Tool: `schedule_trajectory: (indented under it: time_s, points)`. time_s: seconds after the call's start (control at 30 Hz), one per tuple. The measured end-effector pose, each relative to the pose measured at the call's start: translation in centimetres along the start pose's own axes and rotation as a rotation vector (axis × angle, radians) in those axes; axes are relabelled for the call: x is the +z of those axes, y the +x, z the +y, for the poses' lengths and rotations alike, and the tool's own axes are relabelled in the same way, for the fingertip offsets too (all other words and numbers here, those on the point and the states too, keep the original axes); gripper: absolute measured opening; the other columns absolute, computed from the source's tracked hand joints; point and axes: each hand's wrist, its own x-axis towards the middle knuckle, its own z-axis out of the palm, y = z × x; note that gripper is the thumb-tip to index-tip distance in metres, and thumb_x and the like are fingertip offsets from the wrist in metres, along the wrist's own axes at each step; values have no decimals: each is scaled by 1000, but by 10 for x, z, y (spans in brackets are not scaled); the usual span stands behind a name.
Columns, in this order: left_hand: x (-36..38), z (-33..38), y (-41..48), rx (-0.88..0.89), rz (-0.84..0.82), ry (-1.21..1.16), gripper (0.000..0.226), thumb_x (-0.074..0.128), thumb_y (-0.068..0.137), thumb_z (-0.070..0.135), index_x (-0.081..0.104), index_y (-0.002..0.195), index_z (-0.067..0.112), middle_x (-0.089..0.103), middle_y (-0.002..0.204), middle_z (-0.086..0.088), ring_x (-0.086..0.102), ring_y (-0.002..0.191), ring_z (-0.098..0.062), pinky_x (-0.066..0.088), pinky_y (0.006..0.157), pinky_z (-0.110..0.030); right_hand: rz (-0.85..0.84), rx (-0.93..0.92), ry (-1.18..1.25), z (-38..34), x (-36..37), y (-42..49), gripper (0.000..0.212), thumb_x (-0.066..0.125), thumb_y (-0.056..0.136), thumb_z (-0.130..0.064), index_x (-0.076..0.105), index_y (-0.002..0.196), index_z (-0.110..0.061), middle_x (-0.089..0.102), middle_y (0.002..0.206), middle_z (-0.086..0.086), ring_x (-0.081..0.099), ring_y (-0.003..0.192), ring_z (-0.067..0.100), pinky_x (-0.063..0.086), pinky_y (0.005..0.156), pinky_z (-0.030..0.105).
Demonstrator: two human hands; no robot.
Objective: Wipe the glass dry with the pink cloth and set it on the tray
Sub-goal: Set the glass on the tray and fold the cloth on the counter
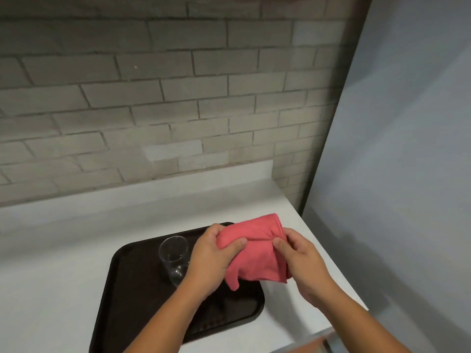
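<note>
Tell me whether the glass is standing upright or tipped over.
Upright. The glass stands on the tray, open rim up and base down, beside the left hand.

My left hand [212, 253] and right hand [303, 261] both grip the folded pink cloth [254, 248] above the tray's [127, 289] right edge; the glass [174, 258] stands upright on the tray.

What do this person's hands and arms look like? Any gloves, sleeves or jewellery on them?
Both are bare. The left hand and right hand wear no gloves, and no rings show on the visible fingers. Both forearms are uncovered as far as the picture's bottom edge: no sleeve, watch or bracelet in view. The nails look short and unpainted. No markings can be made out.
</note>
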Motion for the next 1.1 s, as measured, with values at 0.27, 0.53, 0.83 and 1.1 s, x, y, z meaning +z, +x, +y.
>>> schedule_trajectory:
  time_s: [0.27, 0.53, 0.83, 1.1]
  points:
    - [34, -12, 3, -329, -119, -649, 24, 78, 101, 15, 71, 123, 6, 82, 107, -17, 80, 95, -26, 64, 92, -42, 65, 182, 267, 23, -46, 7, 23, 58, 114, -18, 81, 119, -19, 77, 95, 8, 69, 61, 19, 59, 55, 31]
    - [70, 5, 3, -335, -352, -614, 26, 81, 100, 10, 70, 124, 9, 83, 103, -14, 80, 91, -25, 68, 79, -37, -248, 465, 379, 52, -48, 12, 57, 53, 111, -66, 85, 131, -23, 80, 141, 15, 79, 129, 30, 57, 117, 49]
    - [89, -21, 16, -214, -154, 64, 12, 56, 119, 21, 67, 116, 17, 81, 108, -7, 74, 88, -17, 56, 72, -23, -5, 50, -80, 44, -81, 32, 15, 70, 110, -38, 82, 114, -30, 88, 108, -16, 83, 101, 6, 59, 81, 13]
    - [132, -51, 22, -155, 23, 130, 26, 63, 115, 16, 53, 124, 38, 76, 98, -11, 70, 79, -18, 51, 63, -17, 108, -73, -576, 64, -108, 69, 36, 62, 112, -37, 63, 91, -7, 72, 85, 9, 70, 84, 31, 48, 68, 35]
